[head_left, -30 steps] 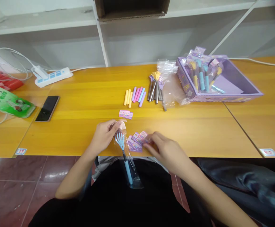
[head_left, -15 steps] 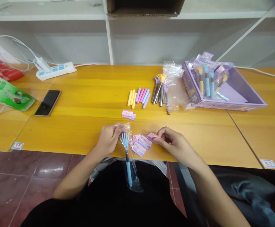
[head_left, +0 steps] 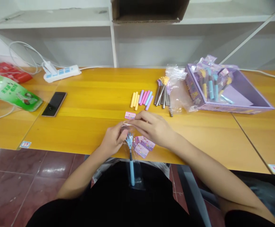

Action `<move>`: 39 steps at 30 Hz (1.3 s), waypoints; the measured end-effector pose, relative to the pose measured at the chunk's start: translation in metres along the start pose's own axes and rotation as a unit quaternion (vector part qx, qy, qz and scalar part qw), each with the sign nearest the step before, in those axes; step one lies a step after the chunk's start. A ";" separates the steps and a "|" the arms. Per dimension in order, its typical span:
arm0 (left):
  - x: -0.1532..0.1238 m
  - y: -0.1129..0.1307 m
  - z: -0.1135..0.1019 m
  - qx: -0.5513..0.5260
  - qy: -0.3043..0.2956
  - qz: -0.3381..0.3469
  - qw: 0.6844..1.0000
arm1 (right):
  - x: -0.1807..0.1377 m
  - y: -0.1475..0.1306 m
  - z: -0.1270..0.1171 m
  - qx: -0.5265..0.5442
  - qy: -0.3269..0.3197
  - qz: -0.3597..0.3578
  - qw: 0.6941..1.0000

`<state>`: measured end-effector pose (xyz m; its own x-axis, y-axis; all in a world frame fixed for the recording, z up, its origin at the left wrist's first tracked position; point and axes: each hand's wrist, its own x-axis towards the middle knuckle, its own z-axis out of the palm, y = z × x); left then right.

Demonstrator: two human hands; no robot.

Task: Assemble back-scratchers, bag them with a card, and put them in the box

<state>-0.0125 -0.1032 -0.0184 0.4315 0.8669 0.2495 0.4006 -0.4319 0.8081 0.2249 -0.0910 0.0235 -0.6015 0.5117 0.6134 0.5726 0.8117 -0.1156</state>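
My left hand [head_left: 115, 138] pinches the top of a clear bag holding a blue hand-shaped back scratcher [head_left: 130, 159], which hangs over the table's near edge. My right hand [head_left: 152, 127] has come across to the bag's top, fingers closed there; a small pink card seems to be in them but is mostly hidden. A few pink and purple label cards [head_left: 143, 145] lie on the table just right of the scratcher's head. Another small card [head_left: 129, 115] lies just beyond the hands.
Pastel handle sleeves [head_left: 140, 98] and a bundle of metal scratchers [head_left: 163, 93] on clear bags lie mid-table. A purple box [head_left: 243, 104] of packed scratchers stands at right. Phone [head_left: 54, 103], power strip [head_left: 61, 73] and green packet [head_left: 13, 93] lie at left.
My right hand lifted a card from the pile and moved left to the top of the bag held by my left hand. The camera view shifted slightly.
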 end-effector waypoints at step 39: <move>0.003 0.001 0.002 -0.128 0.017 -0.079 0.988 | -0.007 0.009 0.022 0.268 0.079 0.202 0.939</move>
<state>-0.0092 -0.1019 -0.0181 0.3504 0.9285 0.1231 0.2406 -0.2163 0.9462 0.2217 -0.0814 0.0011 -0.2804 0.7948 0.5382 0.3478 0.6067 -0.7148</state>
